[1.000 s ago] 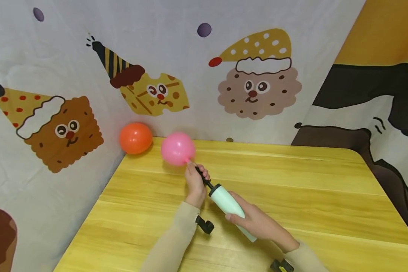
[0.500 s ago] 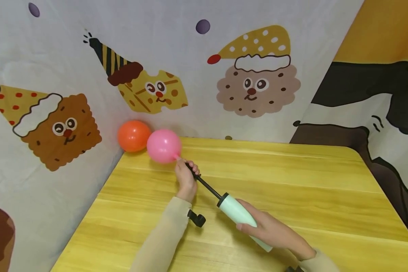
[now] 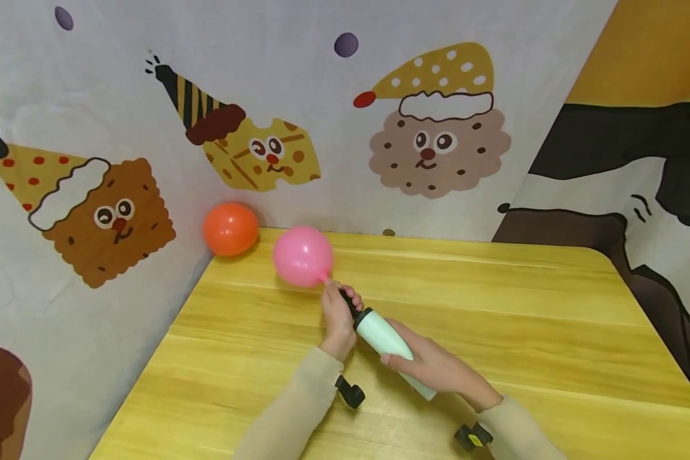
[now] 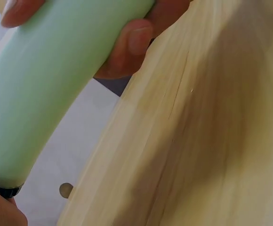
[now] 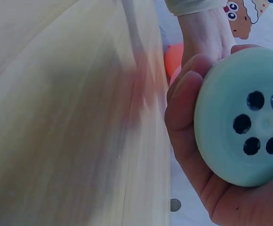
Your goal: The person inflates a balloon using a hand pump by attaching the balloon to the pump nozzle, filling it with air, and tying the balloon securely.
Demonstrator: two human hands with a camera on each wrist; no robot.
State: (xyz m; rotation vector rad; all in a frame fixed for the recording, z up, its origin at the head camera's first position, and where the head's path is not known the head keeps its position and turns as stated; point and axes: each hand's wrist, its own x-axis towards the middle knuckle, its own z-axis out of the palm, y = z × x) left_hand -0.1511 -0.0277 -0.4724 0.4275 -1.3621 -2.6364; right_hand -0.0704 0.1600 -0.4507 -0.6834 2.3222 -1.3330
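Note:
A hand balloon pump (image 3: 384, 337) has a mint green barrel and a black front end, and slants across the middle of the head view. My left hand (image 3: 338, 314) grips its black front end, with the thumb up by the neck of the pink balloon (image 3: 303, 255). That balloon is round and inflated, its neck at the pump's tip. My right hand (image 3: 434, 365) is wrapped round the green barrel. In the right wrist view the barrel's round end (image 5: 216, 136) shows several dark holes. The black rod is hidden, with the barrel close up against my left hand.
An orange balloon (image 3: 230, 229) rests at the table's far left corner, against the cloth. The wooden table (image 3: 523, 319) is bordered at the back and left by a printed cloth (image 3: 333, 140) with cartoon biscuits and cheese. Black wrist mounts (image 3: 351, 391) sit on both sleeves.
The barrel was drawn back, baring the black rod, then pushed in again toward my left hand. The pink balloon swung left toward the orange one and came back right.

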